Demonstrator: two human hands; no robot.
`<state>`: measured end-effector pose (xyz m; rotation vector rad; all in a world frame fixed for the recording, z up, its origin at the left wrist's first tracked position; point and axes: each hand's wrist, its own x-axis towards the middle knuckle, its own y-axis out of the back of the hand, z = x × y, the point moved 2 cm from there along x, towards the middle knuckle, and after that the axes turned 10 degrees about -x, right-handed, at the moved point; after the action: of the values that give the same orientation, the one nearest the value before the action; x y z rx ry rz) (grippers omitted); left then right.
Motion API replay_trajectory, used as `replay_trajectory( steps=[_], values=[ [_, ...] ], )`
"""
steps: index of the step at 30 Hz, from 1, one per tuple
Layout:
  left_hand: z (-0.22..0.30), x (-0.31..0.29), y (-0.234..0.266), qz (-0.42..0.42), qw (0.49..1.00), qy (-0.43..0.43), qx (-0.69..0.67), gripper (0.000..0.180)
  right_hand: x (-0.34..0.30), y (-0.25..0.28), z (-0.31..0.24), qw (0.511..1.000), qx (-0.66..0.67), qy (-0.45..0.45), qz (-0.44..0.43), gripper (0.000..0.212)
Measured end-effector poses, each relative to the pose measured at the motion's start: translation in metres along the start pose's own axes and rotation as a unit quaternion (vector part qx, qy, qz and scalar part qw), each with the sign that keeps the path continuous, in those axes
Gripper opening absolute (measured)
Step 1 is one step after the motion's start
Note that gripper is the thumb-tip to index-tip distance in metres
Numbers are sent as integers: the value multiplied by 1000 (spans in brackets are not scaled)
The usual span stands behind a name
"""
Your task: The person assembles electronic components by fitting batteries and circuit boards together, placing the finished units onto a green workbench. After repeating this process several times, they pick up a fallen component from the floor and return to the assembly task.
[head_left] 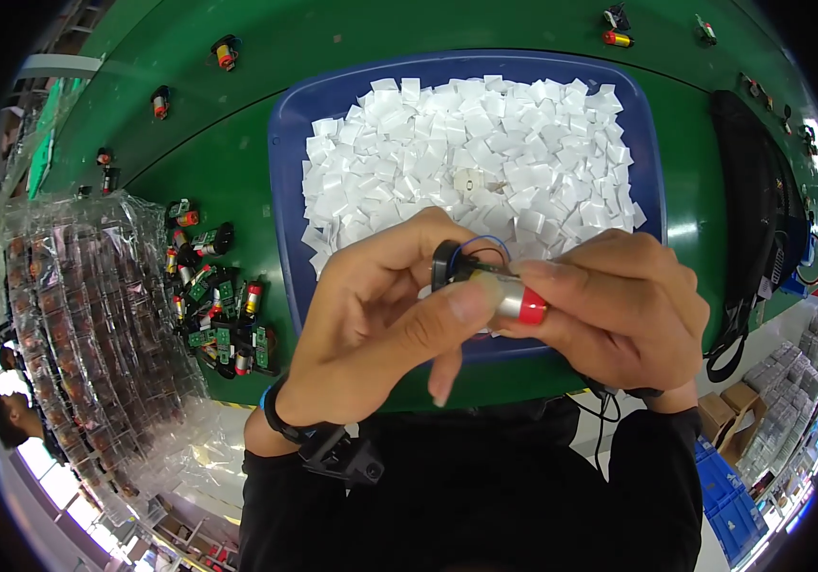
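Note:
Over the near side of a blue tray [659, 191], both hands meet on one small assembly. It has a cylindrical battery [520, 301], silver with a red end, joined to a black round part [443, 263] by thin blue and dark wires. My left hand [371, 324] is closed on it, thumb and fingers pinching the silver body and the black part. My right hand [628, 310] pinches it near the red end. Fingers hide part of the assembly. Many small white squares [399, 153] fill the tray behind the hands.
Left of the tray lies a pile of similar battery assemblies with green circuit boards [228, 296]. Beyond it stands a stack of clear plastic trays [94, 324]. A black bag [757, 210] rests on the right. Several loose assemblies [226, 53] dot the green table [485, 29]. A person [16, 419] is far left.

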<state>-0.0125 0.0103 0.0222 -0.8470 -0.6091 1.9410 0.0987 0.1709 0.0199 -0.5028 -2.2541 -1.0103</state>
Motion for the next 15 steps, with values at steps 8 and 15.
replay_trajectory(
  steps=[8, 15],
  values=[
    [11, 4, 8, -19, 996, 69, 60, 29, 21, 19, 6, 988, 37, -82, -126, 38],
    [3, 10, 4, 26, 999, 36, 10, 38, 17, 34, 4, 997, -17, -22, -65, 25]
  ],
)
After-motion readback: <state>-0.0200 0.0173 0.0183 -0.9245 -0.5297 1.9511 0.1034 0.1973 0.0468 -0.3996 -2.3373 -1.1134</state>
